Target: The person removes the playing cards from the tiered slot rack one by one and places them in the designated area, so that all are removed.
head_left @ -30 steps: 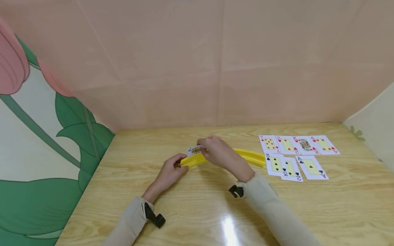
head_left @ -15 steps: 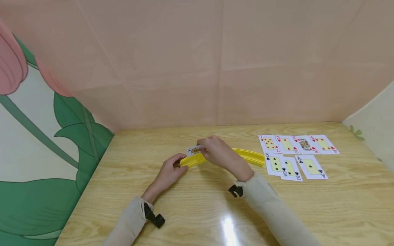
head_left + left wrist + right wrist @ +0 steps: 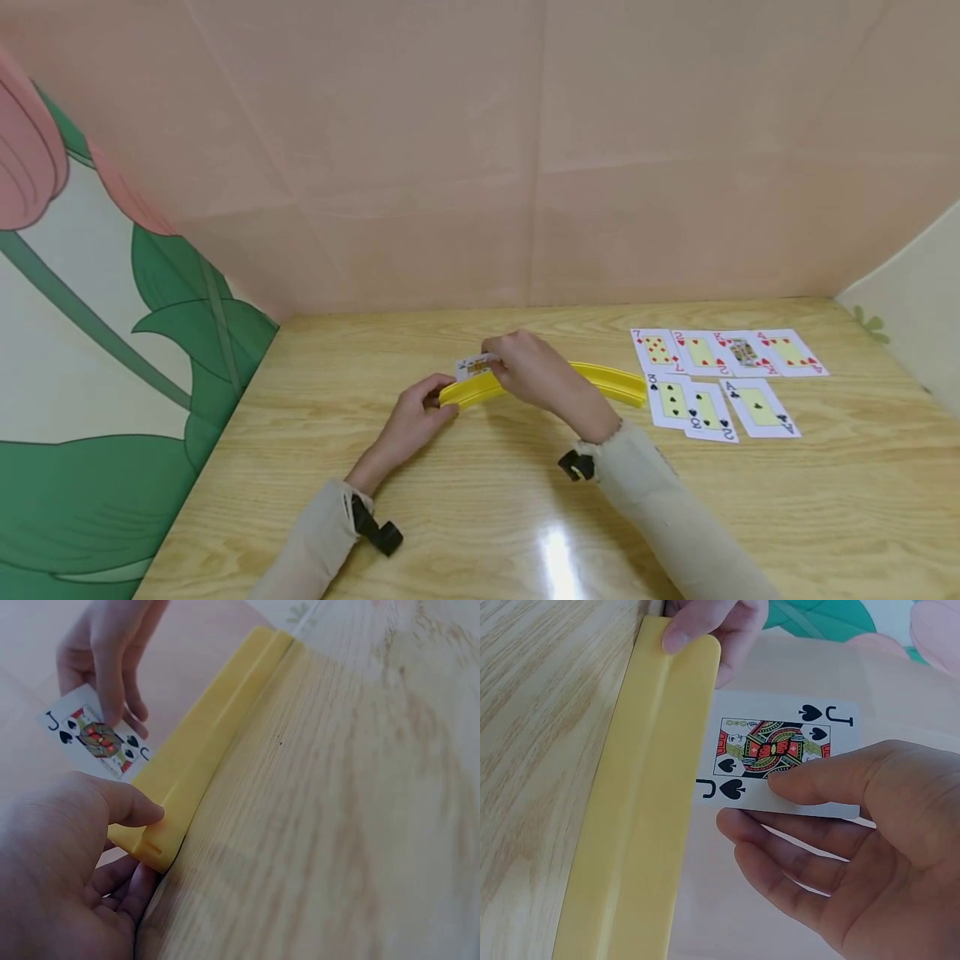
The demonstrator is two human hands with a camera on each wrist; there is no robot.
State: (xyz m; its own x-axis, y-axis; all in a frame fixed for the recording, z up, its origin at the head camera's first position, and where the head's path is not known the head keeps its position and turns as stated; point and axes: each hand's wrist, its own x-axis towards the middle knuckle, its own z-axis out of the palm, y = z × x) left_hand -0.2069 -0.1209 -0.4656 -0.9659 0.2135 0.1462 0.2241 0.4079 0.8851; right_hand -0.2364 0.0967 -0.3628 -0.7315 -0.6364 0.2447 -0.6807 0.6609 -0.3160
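A curved yellow card holder [image 3: 615,383] stands on the wooden table, arching from left to right. My left hand [image 3: 411,419] grips its left end, thumb on the near face and fingers behind, as the left wrist view shows. My right hand [image 3: 536,371] pinches a jack of spades [image 3: 772,750] between thumb and fingers. The card is upright, face toward me, with its lower edge at the holder's top edge near the left end. In the head view, the right hand covers part of the card and the middle of the holder.
Right of the holder lie face-up cards in two rows: a seven of diamonds [image 3: 655,352] and several hearts behind, and spades with an ace of clubs [image 3: 760,408] in front. A pink curtain [image 3: 420,167] closes off the table's back edge; a printed panel [image 3: 172,350] stands left.
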